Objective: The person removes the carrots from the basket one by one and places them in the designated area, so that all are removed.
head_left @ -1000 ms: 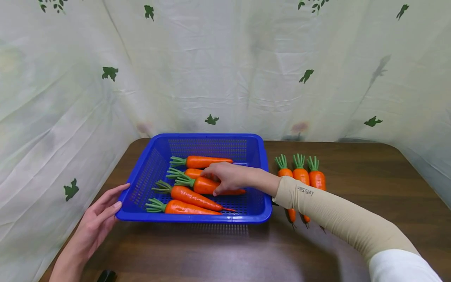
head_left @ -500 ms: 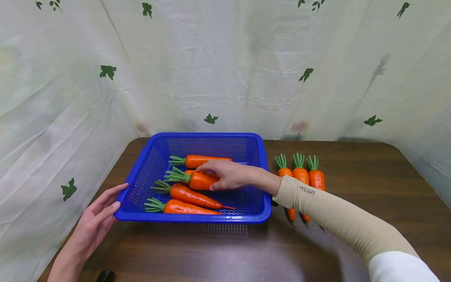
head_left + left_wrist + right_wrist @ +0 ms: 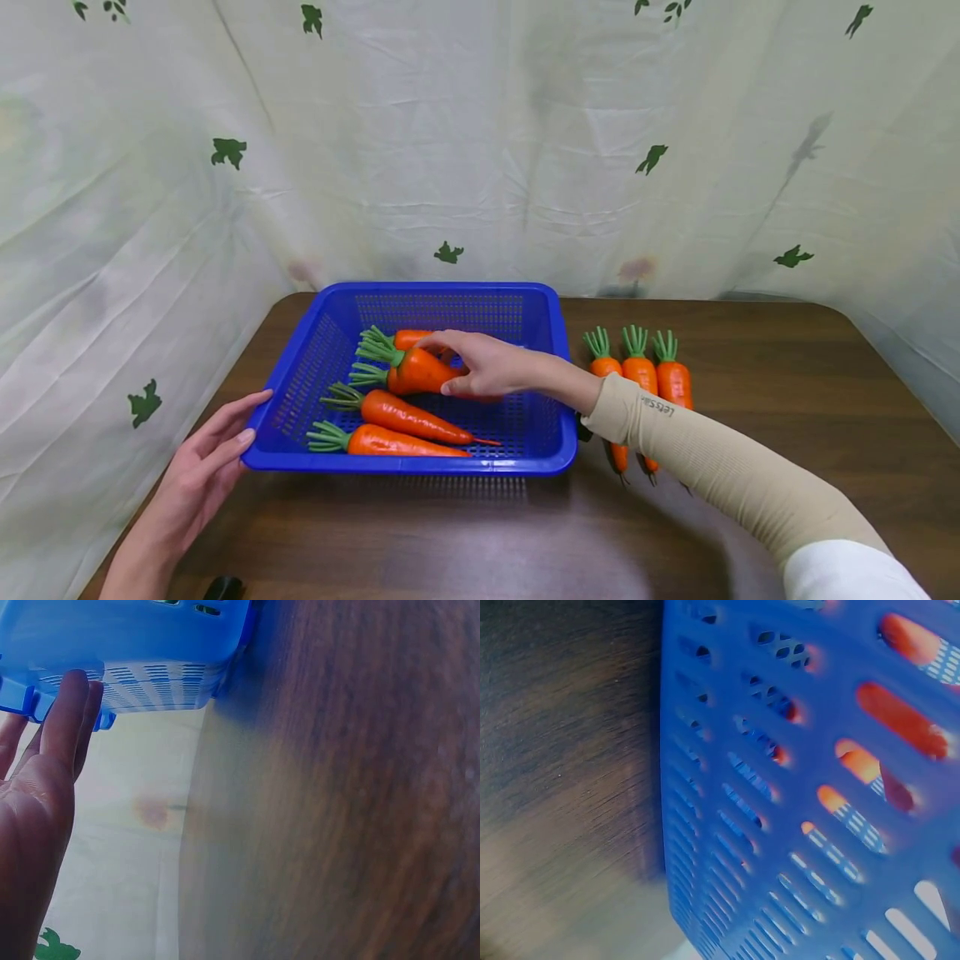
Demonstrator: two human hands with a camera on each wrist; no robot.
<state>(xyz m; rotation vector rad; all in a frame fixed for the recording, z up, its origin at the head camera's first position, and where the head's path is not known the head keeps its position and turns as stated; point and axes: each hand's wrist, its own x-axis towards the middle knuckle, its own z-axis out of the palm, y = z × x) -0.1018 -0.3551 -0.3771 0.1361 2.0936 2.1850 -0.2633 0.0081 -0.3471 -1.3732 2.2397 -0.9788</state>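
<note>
My right hand [image 3: 489, 363] reaches into a blue plastic basket [image 3: 442, 289] and grips an orange carrot [image 3: 422, 369] with green stem stubs, stems to the left and tilted up. The held carrot partly covers another carrot beneath it. Behind lies a carrot [image 3: 408, 337], partly hidden by the hand; in front are two more, a middle carrot [image 3: 412, 417] and a near carrot [image 3: 401, 442]. At the basket's left corner my left hand [image 3: 197, 477] touches the rim with fairly straight fingers, seen against the wall in the left wrist view. The basket wall [image 3: 780, 825] hides the right hand's grip in the right wrist view.
Three carrots lie side by side on the brown wooden table [image 3: 787, 400], right of the basket, stems pointing away; the middle carrot [image 3: 640, 372] is partly behind my forearm. A black object [image 3: 224, 587] sits at the front left edge. A pale printed curtain [image 3: 487, 150] hangs behind.
My right hand has raised the carrot off the basket floor and shifted it slightly back, tilting its stem end up over the neighbouring carrot. The left hand stays at the rim.
</note>
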